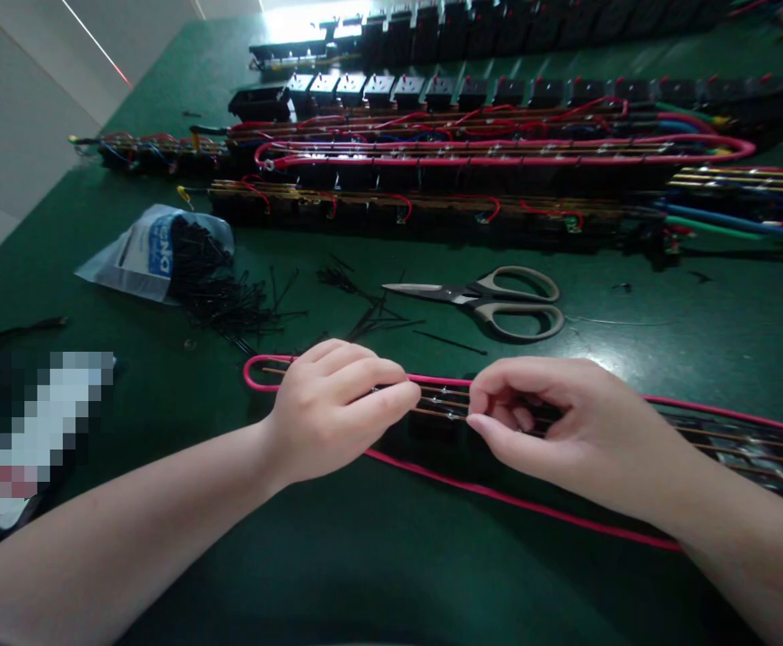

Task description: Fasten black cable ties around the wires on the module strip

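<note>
A long black power strip [441, 422] with bare brass bars and solder points lies open across the table in front of me. A red wire [499, 499] loops around its left end and runs along both sides. My left hand [341, 408] is closed over the strip's left part, thumb and fingertips pressed together at the bars. To its right, my right hand [559, 422] curls over the same strip with thumb and forefinger nearly meeting beside the bars. Anything between those fingertips is hidden or too small to tell.
Scissors [478, 296] lie behind the strip. Black cable ties [230, 301] spill from a plastic bag [139, 251], and several lie loose. More wired power strips [431, 211] stretch across the back. A blurred-out object [41, 440] sits at the left.
</note>
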Demonstrator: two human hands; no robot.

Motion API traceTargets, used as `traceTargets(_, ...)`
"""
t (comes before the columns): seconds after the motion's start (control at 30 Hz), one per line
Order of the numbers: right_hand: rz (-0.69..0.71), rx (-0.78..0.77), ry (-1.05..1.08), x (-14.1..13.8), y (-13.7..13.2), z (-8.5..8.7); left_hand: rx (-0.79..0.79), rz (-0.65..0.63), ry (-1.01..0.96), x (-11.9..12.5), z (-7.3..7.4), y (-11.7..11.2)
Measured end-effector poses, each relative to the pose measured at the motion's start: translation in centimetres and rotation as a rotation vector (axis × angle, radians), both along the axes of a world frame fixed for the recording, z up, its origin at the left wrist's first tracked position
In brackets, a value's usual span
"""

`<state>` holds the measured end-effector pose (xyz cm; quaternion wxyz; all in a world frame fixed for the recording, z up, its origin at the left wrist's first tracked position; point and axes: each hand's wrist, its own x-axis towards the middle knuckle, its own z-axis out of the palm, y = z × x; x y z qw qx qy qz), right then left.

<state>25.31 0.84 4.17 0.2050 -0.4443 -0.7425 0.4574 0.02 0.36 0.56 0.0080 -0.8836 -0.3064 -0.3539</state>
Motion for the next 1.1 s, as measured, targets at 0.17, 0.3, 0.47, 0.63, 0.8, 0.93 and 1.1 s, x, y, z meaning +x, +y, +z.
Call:
traceTargets(0.17,0.031,0.082,-0.015,0.22,0.10,-0.30,-0.024,0.003,0.030,0.01,0.13,0.05)
traceTargets(0.3,0.097,0.155,-0.024,0.23,0.24,-0.24,-0.047,0.020,0.049,0.07,0.13,0.09)
traceTargets(0.47,0.123,0.174,-0.047,0.17,0.36,-0.12,-0.046,0.015,0.095,0.09,0.23,0.05)
traceTargets(0.63,0.108,0.213,-0.069,0.21,0.16,-0.35,-0.036,-0.002,0.136,0.02,0.39,0.06)
traceTargets(0.8,0.118,0.492,-0.045,0.16,-0.14,-0.77,-0.023,-0.011,0.173,-0.09,0.20,0.12)
traceTargets(0.93,0.149,0.683,-0.041,0.00,-0.43,-0.61,-0.021,-0.019,0.178,-0.09,0.10,0.16)
traceTargets(1.1,0.162,0.720,-0.001,-0.04,-0.50,-0.62,-0.027,-0.022,0.183,-0.07,0.16,0.17)
